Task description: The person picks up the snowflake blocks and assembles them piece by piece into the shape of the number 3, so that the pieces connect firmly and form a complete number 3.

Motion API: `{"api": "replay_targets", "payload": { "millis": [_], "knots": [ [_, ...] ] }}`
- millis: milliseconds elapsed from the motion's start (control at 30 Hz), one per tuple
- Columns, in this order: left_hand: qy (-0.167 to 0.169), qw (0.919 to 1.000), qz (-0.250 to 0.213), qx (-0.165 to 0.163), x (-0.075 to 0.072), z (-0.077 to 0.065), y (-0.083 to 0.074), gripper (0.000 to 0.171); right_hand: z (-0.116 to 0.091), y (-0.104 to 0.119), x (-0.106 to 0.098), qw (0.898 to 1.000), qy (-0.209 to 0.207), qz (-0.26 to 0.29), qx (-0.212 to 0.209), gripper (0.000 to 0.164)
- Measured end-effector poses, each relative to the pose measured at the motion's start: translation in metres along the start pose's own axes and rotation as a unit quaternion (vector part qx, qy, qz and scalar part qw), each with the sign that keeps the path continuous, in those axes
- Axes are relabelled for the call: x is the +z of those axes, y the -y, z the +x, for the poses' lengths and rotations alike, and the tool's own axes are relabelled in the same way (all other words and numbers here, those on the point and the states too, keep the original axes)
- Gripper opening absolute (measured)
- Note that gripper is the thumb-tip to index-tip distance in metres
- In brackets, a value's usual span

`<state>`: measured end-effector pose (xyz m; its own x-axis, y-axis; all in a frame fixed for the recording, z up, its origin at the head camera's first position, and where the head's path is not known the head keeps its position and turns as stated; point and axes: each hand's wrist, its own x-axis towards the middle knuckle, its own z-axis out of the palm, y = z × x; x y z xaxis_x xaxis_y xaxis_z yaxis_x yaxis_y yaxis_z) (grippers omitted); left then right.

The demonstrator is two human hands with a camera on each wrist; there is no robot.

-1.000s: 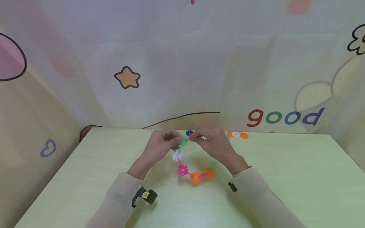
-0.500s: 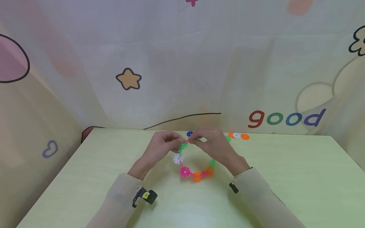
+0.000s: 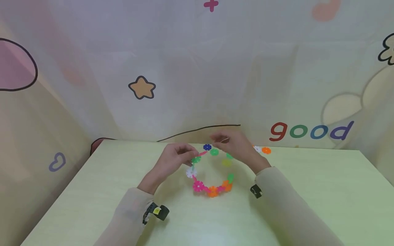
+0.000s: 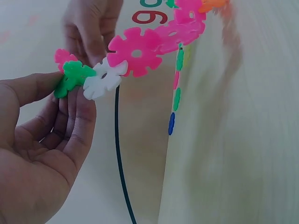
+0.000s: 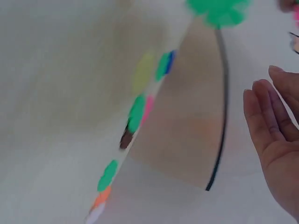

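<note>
My left hand (image 3: pixel 176 161) pinches a green flower-shaped plastic disc (image 4: pixel 74 77) between thumb and fingers. A pink disc (image 3: pixel 202 154) is joined to its far side. From the green disc a curved chain of interlocked discs hangs over the table: a white disc (image 4: pixel 103 80), a large pink disc (image 4: pixel 136 52), an orange disc (image 3: pixel 212 191) and others. A green disc (image 3: pixel 230 177) ends the chain at the right. My right hand (image 3: pixel 235 145) hovers past the pink end, its fingers (image 5: pixel 261 112) loosely extended and holding nothing.
Loose discs lie along the table's far edge, among them a blue one (image 3: pixel 207 147), a green one (image 3: pixel 214 152) and an orange one (image 3: pixel 266 150). A yellow disc (image 3: pixel 226 162) lies nearer. Behind the pale table (image 3: pixel 101 205) hangs a printed curtain (image 3: pixel 197 68).
My right hand has let go of the pink disc at the chain's end and drawn up and right. My left hand keeps its pinch on the green disc; the view has tilted slightly upward.
</note>
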<state>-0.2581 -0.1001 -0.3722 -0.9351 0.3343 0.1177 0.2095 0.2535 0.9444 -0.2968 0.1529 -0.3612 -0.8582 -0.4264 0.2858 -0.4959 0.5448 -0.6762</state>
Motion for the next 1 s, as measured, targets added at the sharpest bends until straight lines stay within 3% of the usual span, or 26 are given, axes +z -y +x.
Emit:
{"api": "replay_targets", "payload": {
  "millis": [200, 333, 533, 800, 1000],
  "knots": [
    [0.002, 0.9998, -0.013, 0.014, -0.002, -0.002, 0.000, 0.013, 0.033, -0.030, 0.017, 0.994, 0.076, -0.082, -0.003, 0.025],
    [0.003, 0.9997, -0.014, 0.021, -0.003, -0.003, 0.000, 0.013, 0.045, -0.040, 0.028, 0.988, 0.103, -0.116, 0.008, 0.024],
    [0.004, 0.9996, -0.013, 0.026, -0.005, 0.000, 0.000, 0.014, 0.050, -0.041, 0.035, 0.984, 0.109, -0.139, 0.016, 0.025],
    [0.000, 0.9996, -0.018, 0.021, -0.006, 0.000, -0.001, 0.013, 0.054, -0.045, 0.037, 0.987, 0.098, -0.126, 0.011, 0.021],
    [0.000, 0.9996, -0.016, 0.024, -0.006, -0.001, -0.001, 0.014, 0.057, -0.046, 0.038, 0.987, 0.090, -0.131, 0.027, 0.027]
  ]
}}
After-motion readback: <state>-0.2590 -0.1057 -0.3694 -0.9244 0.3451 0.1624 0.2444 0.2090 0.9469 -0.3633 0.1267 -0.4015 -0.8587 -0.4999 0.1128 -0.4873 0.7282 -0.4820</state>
